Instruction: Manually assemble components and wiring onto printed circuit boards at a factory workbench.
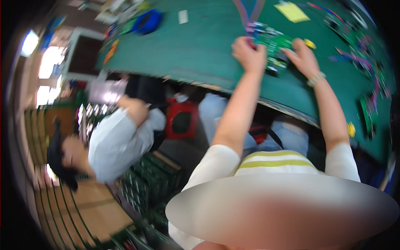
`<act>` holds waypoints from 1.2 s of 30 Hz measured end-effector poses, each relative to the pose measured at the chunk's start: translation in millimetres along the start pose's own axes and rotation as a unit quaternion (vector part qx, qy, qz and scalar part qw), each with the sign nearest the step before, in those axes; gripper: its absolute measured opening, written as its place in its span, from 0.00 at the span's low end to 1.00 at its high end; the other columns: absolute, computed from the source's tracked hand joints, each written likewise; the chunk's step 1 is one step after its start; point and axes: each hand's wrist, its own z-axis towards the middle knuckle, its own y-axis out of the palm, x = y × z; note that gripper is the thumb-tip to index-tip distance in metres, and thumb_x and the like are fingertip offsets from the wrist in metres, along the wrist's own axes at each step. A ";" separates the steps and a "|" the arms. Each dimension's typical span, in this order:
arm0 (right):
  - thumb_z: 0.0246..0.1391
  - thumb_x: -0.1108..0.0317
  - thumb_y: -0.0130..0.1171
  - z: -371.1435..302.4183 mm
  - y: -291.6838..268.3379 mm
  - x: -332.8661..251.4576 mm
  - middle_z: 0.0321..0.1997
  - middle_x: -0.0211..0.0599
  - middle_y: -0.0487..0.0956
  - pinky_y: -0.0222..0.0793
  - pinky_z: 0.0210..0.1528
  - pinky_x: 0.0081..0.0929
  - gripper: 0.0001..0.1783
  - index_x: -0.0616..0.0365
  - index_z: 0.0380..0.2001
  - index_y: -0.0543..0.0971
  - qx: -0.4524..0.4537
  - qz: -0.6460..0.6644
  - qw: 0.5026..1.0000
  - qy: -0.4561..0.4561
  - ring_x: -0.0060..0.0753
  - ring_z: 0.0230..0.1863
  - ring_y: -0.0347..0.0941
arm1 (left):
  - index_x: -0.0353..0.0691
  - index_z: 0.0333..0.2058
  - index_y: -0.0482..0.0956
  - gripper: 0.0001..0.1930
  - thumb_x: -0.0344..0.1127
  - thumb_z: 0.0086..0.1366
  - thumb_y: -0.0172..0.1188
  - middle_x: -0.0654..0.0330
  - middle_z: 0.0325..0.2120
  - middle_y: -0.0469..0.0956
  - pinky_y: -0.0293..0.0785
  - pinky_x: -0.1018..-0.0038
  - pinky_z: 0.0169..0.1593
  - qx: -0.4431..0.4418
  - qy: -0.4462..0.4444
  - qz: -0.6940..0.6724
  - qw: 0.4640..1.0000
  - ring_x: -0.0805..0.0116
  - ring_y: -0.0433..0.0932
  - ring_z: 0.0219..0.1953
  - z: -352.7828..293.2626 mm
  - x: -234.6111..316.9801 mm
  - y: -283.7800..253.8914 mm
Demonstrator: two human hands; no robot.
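A green circuit board (pixel 273 41) with dark and silvery parts lies between my hands over the green tabletop. My left hand (pixel 250 55) is closed at the board's left edge, pinching the end of a multicoloured ribbon cable (pixel 248 18) that runs away from me. Blur hides whether its plug sits in the board. My right hand (pixel 304 60), with a pale bracelet at the wrist, grips the right edge of the board with thumb and fingers. Just beyond those fingers is a small yellow piece (pixel 309 43).
More circuit boards (pixel 367 114) with coloured cables lie along the green table's (pixel 187 50) right side. A yellow paper (pixel 292 11) rests at the back, a blue roll-shaped object (pixel 147 21) at the far left. A person (pixel 118 141) sits to my left near a red stool (pixel 181 118).
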 end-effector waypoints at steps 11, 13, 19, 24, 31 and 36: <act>0.46 0.44 0.64 -6.0 -19.7 5.0 0.15 0.35 0.68 0.61 0.22 0.32 0.27 0.54 0.29 0.66 0.030 -0.051 0.997 -0.047 0.36 0.18 0.65 | 0.36 0.35 0.65 0.19 0.32 0.45 0.62 0.57 0.29 0.68 0.59 0.59 0.45 -0.057 0.022 -0.074 0.995 0.54 0.66 0.39 -0.8 0.6 4.9; 0.47 0.45 0.64 -4.1 -21.6 6.4 0.15 0.34 0.65 0.59 0.21 0.30 0.27 0.55 0.24 0.65 0.107 0.074 0.990 -0.062 0.32 0.17 0.61 | 0.37 0.34 0.64 0.18 0.32 0.44 0.62 0.58 0.29 0.68 0.58 0.59 0.45 -0.048 0.042 -0.034 0.997 0.55 0.65 0.39 -1.1 -0.6 5.0; 0.47 0.41 0.63 10.3 -54.7 55.6 0.16 0.33 0.68 0.60 0.23 0.29 0.29 0.58 0.23 0.67 0.103 -0.088 0.982 0.132 0.29 0.19 0.63 | 0.38 0.34 0.65 0.19 0.31 0.43 0.63 0.60 0.29 0.68 0.56 0.60 0.47 -0.072 0.026 -0.041 0.996 0.58 0.65 0.39 1.7 -2.9 1.9; 0.43 0.31 0.58 8.4 -66.0 36.0 0.28 0.44 0.80 0.72 0.34 0.37 0.38 0.61 0.33 0.76 0.009 -0.260 0.930 0.259 0.46 0.32 0.78 | 0.38 0.34 0.65 0.20 0.31 0.43 0.64 0.61 0.29 0.68 0.55 0.60 0.48 -0.030 0.084 -0.023 0.996 0.58 0.65 0.39 1.7 -2.2 2.6; 0.59 0.55 0.53 -4.2 -49.1 5.3 0.22 0.38 0.77 0.68 0.29 0.32 0.14 0.55 0.36 0.74 0.095 -0.008 0.995 0.011 0.41 0.26 0.76 | 0.37 0.35 0.66 0.19 0.31 0.44 0.64 0.62 0.29 0.69 0.54 0.61 0.49 0.007 0.079 0.037 0.996 0.58 0.66 0.39 1.7 -0.9 2.0; 0.59 0.57 0.50 -30.3 -13.5 -26.0 0.22 0.43 0.77 0.71 0.28 0.43 0.13 0.55 0.31 0.74 -0.013 -0.090 0.986 -0.142 0.50 0.26 0.76 | 0.36 0.39 0.68 0.20 0.36 0.48 0.64 0.61 0.32 0.71 0.51 0.59 0.50 0.099 0.035 0.099 0.989 0.60 0.67 0.42 0.3 4.4 4.7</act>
